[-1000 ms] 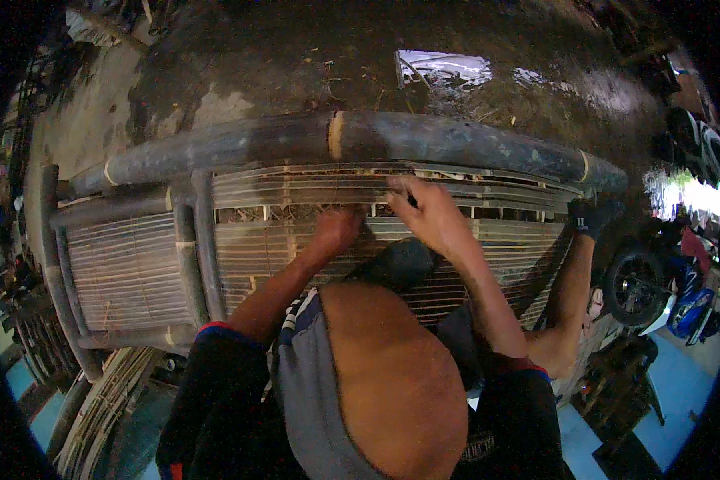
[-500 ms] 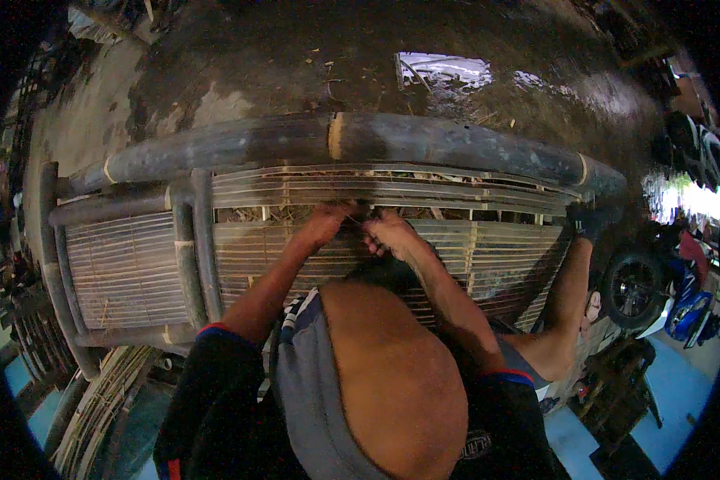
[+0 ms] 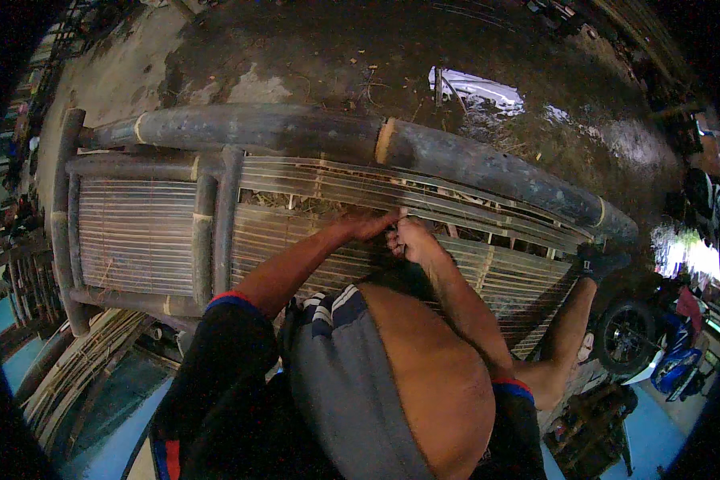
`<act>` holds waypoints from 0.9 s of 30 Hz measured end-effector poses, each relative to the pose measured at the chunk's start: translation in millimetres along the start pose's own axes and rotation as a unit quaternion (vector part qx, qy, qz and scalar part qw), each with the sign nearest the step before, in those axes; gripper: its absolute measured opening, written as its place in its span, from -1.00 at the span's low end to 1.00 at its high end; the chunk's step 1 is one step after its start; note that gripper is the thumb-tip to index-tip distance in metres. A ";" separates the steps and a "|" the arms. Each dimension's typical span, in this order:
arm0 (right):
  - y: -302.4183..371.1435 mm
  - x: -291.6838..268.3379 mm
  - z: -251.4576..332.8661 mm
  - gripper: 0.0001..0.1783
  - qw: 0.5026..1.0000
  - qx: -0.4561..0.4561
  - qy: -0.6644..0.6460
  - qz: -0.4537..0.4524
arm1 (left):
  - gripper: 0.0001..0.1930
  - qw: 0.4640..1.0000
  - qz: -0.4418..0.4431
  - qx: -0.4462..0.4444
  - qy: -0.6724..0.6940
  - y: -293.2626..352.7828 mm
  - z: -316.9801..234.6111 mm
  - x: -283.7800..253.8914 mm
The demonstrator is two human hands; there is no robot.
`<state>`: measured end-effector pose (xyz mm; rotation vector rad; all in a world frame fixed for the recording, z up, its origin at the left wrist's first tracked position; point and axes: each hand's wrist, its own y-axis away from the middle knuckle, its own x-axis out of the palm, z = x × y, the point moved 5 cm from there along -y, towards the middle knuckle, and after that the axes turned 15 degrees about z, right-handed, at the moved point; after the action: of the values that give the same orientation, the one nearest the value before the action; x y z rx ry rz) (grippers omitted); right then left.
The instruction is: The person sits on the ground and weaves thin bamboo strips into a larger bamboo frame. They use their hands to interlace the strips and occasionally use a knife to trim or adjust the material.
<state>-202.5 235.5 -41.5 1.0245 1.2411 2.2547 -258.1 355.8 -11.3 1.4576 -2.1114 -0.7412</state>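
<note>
I lean over a long bamboo bench with a thick dark front pole (image 3: 288,128) and a seat of thin bamboo slats (image 3: 284,240). My left hand (image 3: 374,226) reaches over the slats with its fingers closed in a pinch. Against its fingertips is my right hand (image 3: 414,238), its fingers curled together. Both meet above a gap in the slats, just behind the pole's pale joint ring (image 3: 386,140). Whatever they grip is too small and dark to make out. Dry scraps (image 3: 296,203) show through the gap left of my hands.
A slatted bamboo end panel (image 3: 136,232) is at the left. Below it lies a bundle of bamboo strips (image 3: 76,380). My leg (image 3: 564,348) rests at the right end, near a black wheel (image 3: 626,336) and a blue motorcycle (image 3: 674,374). Beyond the bench, the floor (image 3: 328,72) is dark.
The view has turned, so the bench now slants down to the right. My hands, slightly apart before, now touch at the fingertips, staying near the same spot on the slats.
</note>
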 end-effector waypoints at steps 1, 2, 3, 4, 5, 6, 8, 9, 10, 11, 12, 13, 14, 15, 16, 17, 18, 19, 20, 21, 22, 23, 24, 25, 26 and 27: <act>0.5 -1.3 2.2 -0.72 0.997 0.024 0.068 0.016 | -0.22 0.998 0.031 -0.005 0.051 0.5 -3.1 2.9; 0.9 -5.0 6.7 -0.71 0.989 0.049 0.135 0.031 | -0.22 1.000 0.001 0.010 0.030 -0.9 -2.0 2.0; 3.7 -9.5 10.2 -0.69 0.975 0.072 0.203 0.046 | -0.21 0.999 -0.030 0.027 0.009 -2.2 0.2 2.6; 3.7 -19.5 18.8 -0.69 0.875 0.000 0.484 0.019 | -0.21 0.997 -0.058 0.046 -0.014 -3.1 -5.0 2.6; 4.5 -23.7 18.9 -0.68 0.691 -0.068 0.719 -0.010 | -0.21 0.996 -0.066 0.048 -0.029 -4.5 -8.4 2.6; 8.7 -22.2 15.2 -0.68 0.584 -0.094 0.806 -0.025 | -0.22 0.995 -0.074 0.044 -0.041 0.7 -12.9 2.4; 25.0 -4.7 19.9 -0.66 0.483 -0.126 0.864 -0.068 | -0.24 0.985 -0.131 0.041 -0.105 8.2 1.8 -0.1; 28.7 -4.0 20.3 -0.66 0.468 -0.123 0.871 -0.092 | -0.25 0.970 -0.178 0.050 -0.158 5.2 17.6 -0.3; 34.4 -11.5 19.9 -0.65 0.454 -0.111 0.876 -0.121 | -0.27 0.951 -0.218 0.064 -0.211 4.1 15.7 1.1; 29.9 -32.7 9.5 -0.65 0.407 -0.095 0.895 -0.152 | -0.32 0.953 -0.219 0.069 -0.199 0.9 17.9 4.0; 35.0 -37.6 7.4 -0.67 0.400 -0.094 0.898 -0.156 | -0.37 0.955 -0.218 0.071 -0.187 3.4 14.2 7.7; 41.3 -40.8 6.6 -0.68 0.392 -0.093 0.901 -0.160 | -0.40 0.957 -0.218 0.073 -0.176 6.5 8.8 8.6; 62.1 -15.4 21.3 -0.70 0.424 -0.116 0.889 -0.128 | -0.42 0.959 -0.210 0.038 -0.185 14.3 15.4 9.1; 86.7 3.4 38.2 -0.72 0.451 -0.133 0.876 -0.106 | -0.44 0.961 -0.198 0.014 -0.194 15.9 13.5 10.4; 104.1 14.1 48.8 -0.74 0.501 -0.136 0.849 -0.098 | -0.47 0.961 -0.187 -0.010 -0.205 16.4 12.1 11.4; 120.6 22.7 56.7 -0.76 0.548 -0.138 0.820 -0.092 | -0.49 0.955 -0.181 -0.032 -0.234 13.4 8.8 12.6; 130.8 24.5 60.6 -0.78 0.593 -0.139 0.789 -0.088 | -0.51 0.947 -0.174 -0.051 -0.265 7.9 1.9 13.7; 131.5 22.6 60.6 -0.80 0.622 -0.177 0.758 -0.087 | -0.53 0.938 -0.167 -0.071 -0.296 4.9 -1.9 15.3; 127.0 18.0 57.8 -0.83 0.649 -0.214 0.725 -0.085 | -0.54 0.926 -0.208 -0.065 -0.310 -0.1 6.7 17.8; 120.9 16.1 56.5 -0.84 0.673 -0.254 0.690 -0.080 | -0.56 0.910 -0.251 -0.062 -0.324 -7.5 26.4 20.7; 109.2 6.2 50.6 -0.85 0.776 -0.213 0.591 -0.066 | -0.58 0.894 -0.288 -0.053 -0.339 -6.8 26.1 22.1; 93.3 2.3 41.9 -0.85 0.861 -0.168 0.478 -0.048 | -0.58 0.915 -0.279 -0.018 -0.291 -4.9 31.6 22.5; 76.3 -7.2 27.7 -0.84 0.928 -0.119 0.352 -0.034 | -0.59 0.933 -0.264 0.019 -0.243 3.5 21.2 21.0; 57.8 -16.0 20.3 -0.84 0.931 -0.156 0.328 -0.048 | -0.59 0.946 -0.252 0.057 -0.195 9.8 10.0 18.5; 31.8 -28.3 6.3 -0.83 0.932 -0.192 0.303 -0.059 | -0.61 0.940 -0.284 0.084 -0.169 14.7 3.7 17.9; 10.6 -46.6 -8.6 -0.81 0.931 -0.224 0.278 -0.076 | -0.63 0.933 -0.310 0.116 -0.139 15.7 -2.4 21.7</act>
<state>-177.6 196.2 -55.1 0.1151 0.8683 2.6132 -274.5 339.5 2.4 2.3236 -1.9802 -0.9941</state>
